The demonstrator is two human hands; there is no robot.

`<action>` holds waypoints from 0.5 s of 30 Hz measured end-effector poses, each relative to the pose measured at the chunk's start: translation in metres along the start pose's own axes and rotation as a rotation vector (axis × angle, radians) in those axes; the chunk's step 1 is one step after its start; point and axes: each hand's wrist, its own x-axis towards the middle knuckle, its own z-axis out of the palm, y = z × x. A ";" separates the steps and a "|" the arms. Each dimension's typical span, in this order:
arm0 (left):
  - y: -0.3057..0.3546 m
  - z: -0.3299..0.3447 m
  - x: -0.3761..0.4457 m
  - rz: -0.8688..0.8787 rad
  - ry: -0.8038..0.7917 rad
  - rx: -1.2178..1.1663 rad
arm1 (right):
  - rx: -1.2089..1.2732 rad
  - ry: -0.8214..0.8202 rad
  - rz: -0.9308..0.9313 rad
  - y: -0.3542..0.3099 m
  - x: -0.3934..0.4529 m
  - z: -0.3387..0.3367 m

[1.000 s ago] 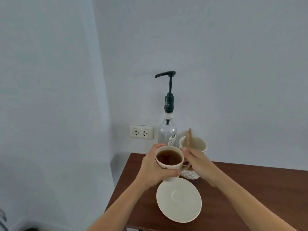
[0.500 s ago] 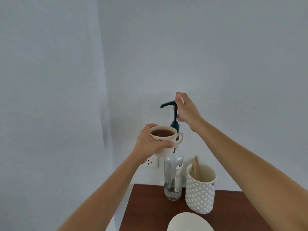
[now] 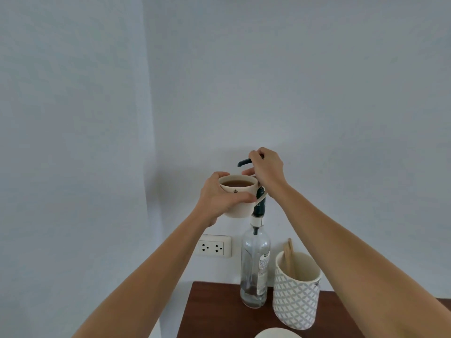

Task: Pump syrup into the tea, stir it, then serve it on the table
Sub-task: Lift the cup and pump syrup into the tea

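My left hand [image 3: 220, 200] grips a cream tea cup [image 3: 240, 192] filled with brown tea and holds it in the air under the black spout of the pump [image 3: 244, 162]. My right hand [image 3: 266, 168] rests closed over the pump head, hiding most of it. The pump sits on a tall clear syrup bottle [image 3: 255, 269] that stands on the brown table [image 3: 212, 311] by the wall. A wooden stirrer [image 3: 290, 257] leans inside a white, grey-patterned holder [image 3: 296, 296] to the right of the bottle.
The rim of a white saucer [image 3: 278, 333] shows at the bottom edge. A wall socket [image 3: 214, 246] is left of the bottle. The table sits in a corner, with walls behind and to the left.
My right hand has come down from above the pump and closed over its head. The cup has moved right, under the spout. The view has tilted slightly.
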 end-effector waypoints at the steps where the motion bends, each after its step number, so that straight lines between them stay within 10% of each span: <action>1: 0.000 0.000 0.001 -0.003 -0.002 -0.001 | -0.010 0.002 -0.013 0.001 0.001 0.000; 15: 0.001 0.002 0.006 -0.013 -0.002 -0.002 | -0.089 0.009 -0.102 0.008 0.002 0.000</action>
